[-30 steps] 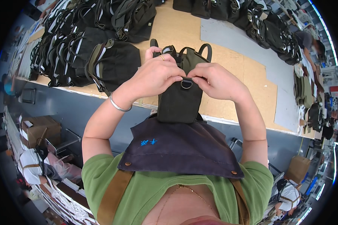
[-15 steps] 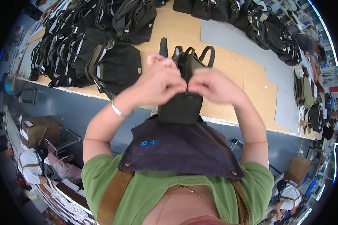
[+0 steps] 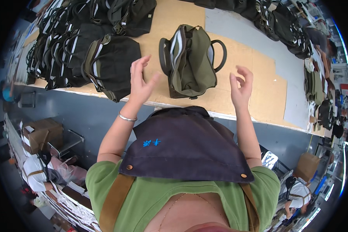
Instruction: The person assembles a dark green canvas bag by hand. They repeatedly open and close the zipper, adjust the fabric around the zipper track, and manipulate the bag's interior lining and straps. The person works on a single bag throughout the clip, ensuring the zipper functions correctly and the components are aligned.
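A dark olive handbag (image 3: 199,65) stands on the worktable in front of me. Its mouth gapes toward me, showing a green lining, with one dark loop handle out to each side. My left hand (image 3: 142,80) is raised to the left of the bag, thumb and fingers apart, holding nothing. On the bag's other side, a wider gap away, my right hand (image 3: 242,86) hangs in the air with its fingers loosely curled and apart. Neither hand touches the bag.
Many similar dark bags (image 3: 112,58) crowd the table's left side, the closest beside my left hand. More bags (image 3: 286,31) line the far right. The tan-topped table (image 3: 266,89) ends just before my apron (image 3: 189,147). Other people (image 3: 38,170) work behind me on both sides.
Both hands have let go of the bag's top edge and moved apart to either side. The bag has gone from the table's edge to farther onto the table, its mouth spread wide.
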`<state>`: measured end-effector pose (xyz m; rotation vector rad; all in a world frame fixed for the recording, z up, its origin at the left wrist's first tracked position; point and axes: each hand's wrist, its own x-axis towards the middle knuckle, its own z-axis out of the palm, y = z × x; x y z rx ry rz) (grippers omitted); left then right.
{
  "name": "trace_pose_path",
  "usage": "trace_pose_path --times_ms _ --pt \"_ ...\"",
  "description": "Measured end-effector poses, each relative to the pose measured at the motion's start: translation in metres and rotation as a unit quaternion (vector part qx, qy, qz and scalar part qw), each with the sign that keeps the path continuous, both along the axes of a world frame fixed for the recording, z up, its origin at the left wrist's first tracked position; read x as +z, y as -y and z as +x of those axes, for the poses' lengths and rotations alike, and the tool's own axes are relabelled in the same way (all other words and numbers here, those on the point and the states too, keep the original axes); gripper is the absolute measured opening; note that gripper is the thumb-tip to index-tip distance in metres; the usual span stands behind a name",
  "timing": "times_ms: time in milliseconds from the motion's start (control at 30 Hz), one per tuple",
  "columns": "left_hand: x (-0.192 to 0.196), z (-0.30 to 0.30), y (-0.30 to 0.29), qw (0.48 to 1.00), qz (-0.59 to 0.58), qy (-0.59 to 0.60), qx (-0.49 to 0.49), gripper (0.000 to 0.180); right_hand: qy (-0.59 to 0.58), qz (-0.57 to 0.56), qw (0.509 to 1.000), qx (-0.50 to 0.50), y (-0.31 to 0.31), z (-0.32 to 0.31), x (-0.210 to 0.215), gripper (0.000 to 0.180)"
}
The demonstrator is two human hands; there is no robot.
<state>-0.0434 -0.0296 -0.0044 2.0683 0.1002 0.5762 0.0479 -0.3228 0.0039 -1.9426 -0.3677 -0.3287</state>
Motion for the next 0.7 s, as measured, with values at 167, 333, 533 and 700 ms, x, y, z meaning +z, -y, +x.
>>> trace_pose_path --times_ms 167,333,533,700 --pt "-0.012 0.014 0.036 0.985 -0.02 -0.067 -0.156 0.052 -0.039 -0.023 0.996 0.077 -0.052 0.008 0.011 0.054" --pt "-0.016 0.018 0.076 0.98 0.078 -0.06 -0.175 0.053 -0.042 -0.027 0.988 0.143 -0.089 0.016 -0.015 0.035" --pt "-0.013 0.045 0.106 0.955 0.086 -0.084 -0.27 0.056 -0.067 0.014 0.995 0.073 -0.058 0.022 0.002 0.025" --pt "-0.058 0.061 0.138 0.965 -0.043 -0.12 -0.231 0.048 -0.144 0.14 0.979 0.015 0.085 0.066 0.018 0.022"
